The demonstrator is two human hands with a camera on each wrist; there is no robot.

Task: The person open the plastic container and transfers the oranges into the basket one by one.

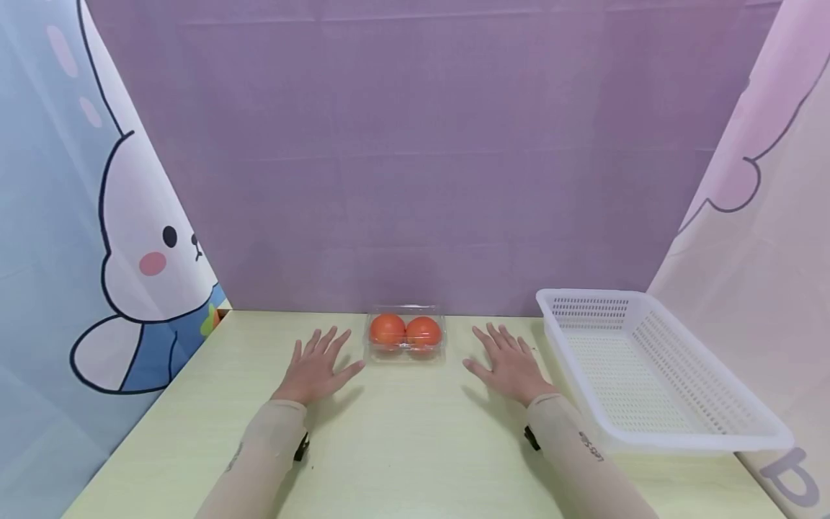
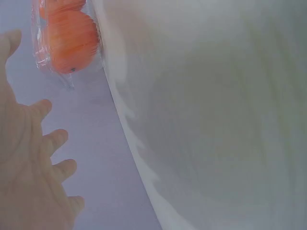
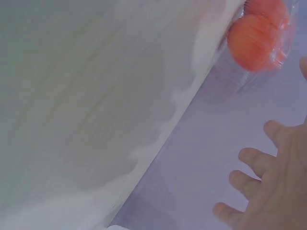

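Note:
A clear plastic clamshell box (image 1: 405, 355) sits at the table's far edge, holding two round orange-red fruits, perhaps tomatoes or oranges; the left one (image 1: 387, 329) and the right one (image 1: 424, 332) lie side by side. To the left of the box, my left hand (image 1: 314, 371) hovers over the table with its fingers spread. On the other side, my right hand (image 1: 509, 364) is spread likewise, between the box and a white basket. Neither hand touches anything. Both wrist views also show the box with the fruits (image 2: 73, 42) (image 3: 254, 43) beyond the fingers.
The white plastic basket (image 1: 583, 386) with slotted walls stands on the right of the pale wooden table (image 1: 402, 447). Behind the table hangs a purple cloth (image 1: 415, 158). Printed cloths close off the left (image 1: 39, 288) and right (image 1: 765, 288) sides.

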